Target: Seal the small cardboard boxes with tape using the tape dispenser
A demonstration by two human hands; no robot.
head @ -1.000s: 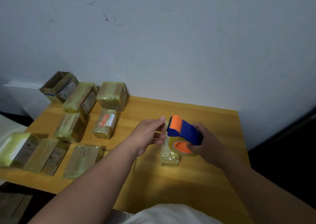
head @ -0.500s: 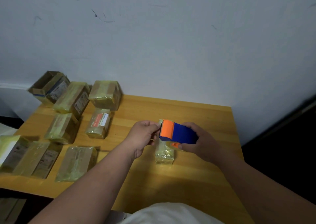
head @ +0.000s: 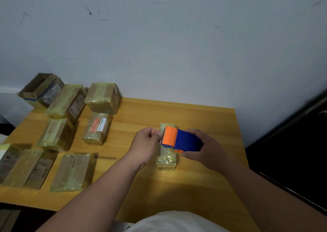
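— Several boxes are already wrapped, by the look of them: the group of taped boxes (head: 74, 134) on the left half of the desk (head: 203, 118) all carry a yellowish film of tape.

— All of them?

— Nearly. The open box (head: 41, 90) at the far left corner shows its inside, so I judge it is not sealed. Whether the others are closed on every side I cannot tell from this angle.

— And the one in hand?

— The small box (head: 166, 158) lies in the middle of the desk, between the two hands, partly hidden under the tool. It already has glossy tape on its near end.

— What are the hands doing?

— The right hand (head: 207, 148) grips the tape dispenser (head: 180, 139) around its blue body, just above the box, the orange toothed end pointing left. The left hand (head: 147, 143) has its fingers curled at that toothed edge, as if pinching the tape's free end, though the clear tape itself is too faint to make out.

— So what is left?

— Likely another strip on this box, then the open one.
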